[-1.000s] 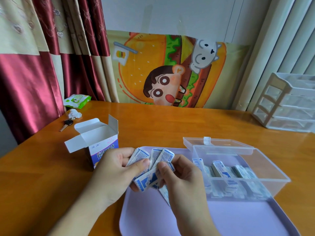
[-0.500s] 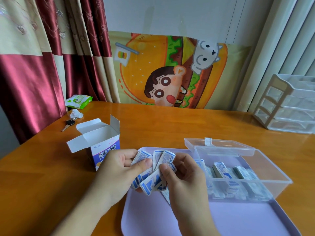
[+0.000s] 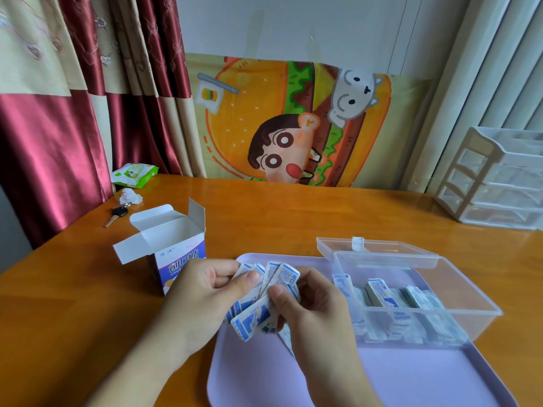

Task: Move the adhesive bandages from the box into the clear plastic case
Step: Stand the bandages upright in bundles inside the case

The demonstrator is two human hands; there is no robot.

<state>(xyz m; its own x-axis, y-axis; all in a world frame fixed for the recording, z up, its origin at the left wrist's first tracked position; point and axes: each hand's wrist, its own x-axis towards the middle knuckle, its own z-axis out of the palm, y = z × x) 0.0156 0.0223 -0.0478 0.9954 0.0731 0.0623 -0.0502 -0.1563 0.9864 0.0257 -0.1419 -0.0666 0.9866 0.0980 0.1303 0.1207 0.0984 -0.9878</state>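
Note:
A fanned bunch of white-and-blue wrapped adhesive bandages [image 3: 264,292] is held between both hands over the left end of a lilac tray [image 3: 411,377]. My left hand [image 3: 202,298] grips the bunch with the thumb on top. My right hand [image 3: 311,309] pinches bandages at the bunch's right side. The bandage box [image 3: 173,245], white and purple, stands open to the left of the tray, partly behind my left hand. The clear plastic case [image 3: 458,292] sits on the tray at right, lid [image 3: 376,248] swung back, with several bandages [image 3: 382,298] standing inside.
The wooden table [image 3: 293,212] carries a white drawer unit [image 3: 499,177] at the far right, a green wipes pack [image 3: 135,173], a crumpled tissue [image 3: 130,196] and a key [image 3: 117,214] at the far left. A curtain hangs at left, a cartoon cloth behind.
Both hands keep holding the bunch in the same spot; the fingers have shifted slightly among the bandages. The view has tipped a little.

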